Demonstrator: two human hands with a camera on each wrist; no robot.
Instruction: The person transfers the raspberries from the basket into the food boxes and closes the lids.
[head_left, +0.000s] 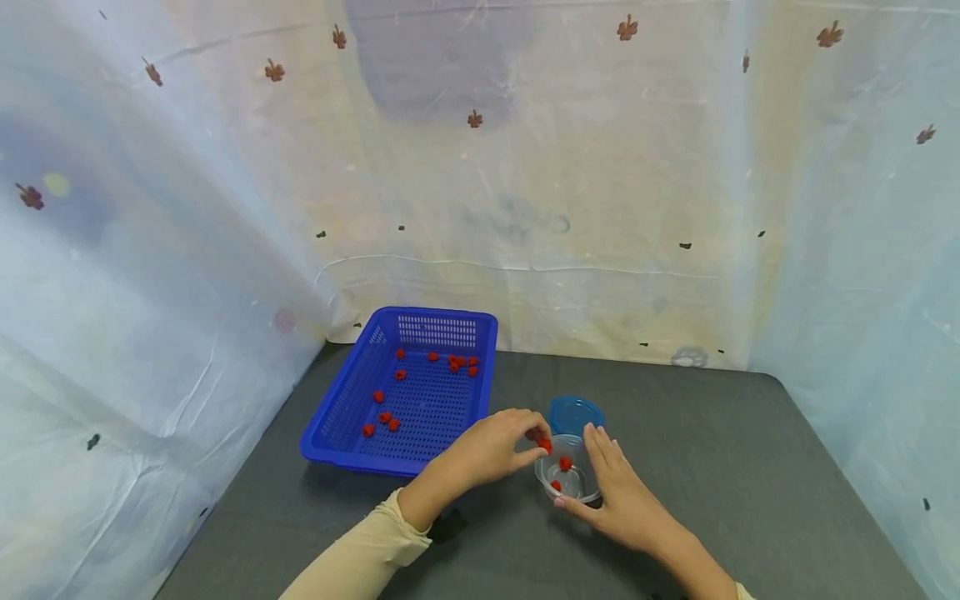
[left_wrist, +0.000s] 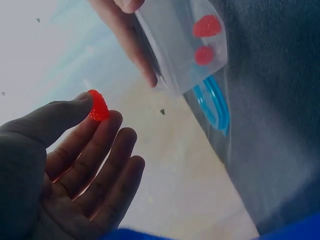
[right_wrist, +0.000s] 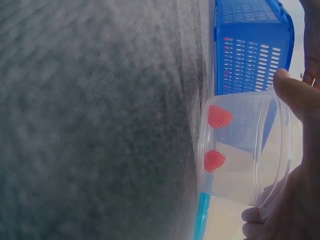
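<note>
Pinching a raspberry [left_wrist: 100, 106] at the lip of a clear cup [head_left: 576, 483]

Held between thumb and fingertip, the single red fruit is clasped by a person's left grip [head_left: 495, 446], the one nearer to it. The cup's mouth lies just to the right of those fingertips, opening upward, and the left wrist view shows a gap between fruit and plastic. Seen from the head, the raspberry overlaps the rim's left side; whether it hangs squarely over the opening cannot be told. That short sideways offset appears to be the relation that counts.

Opposite, the right grip [head_left: 624, 502] grasps the cup, thumb at the near rim and fingers along the right side. Two more berries [right_wrist: 220, 116] lie apart at the bottom inside. Just beyond the cup, a blue lid [head_left: 576, 415] rests on the dark counter [head_left: 712, 467]. Farther out, on the left grip's side, stands a blue basket [head_left: 360, 461], with loose red fruit [head_left: 401, 375] scattered across its floor.
</note>
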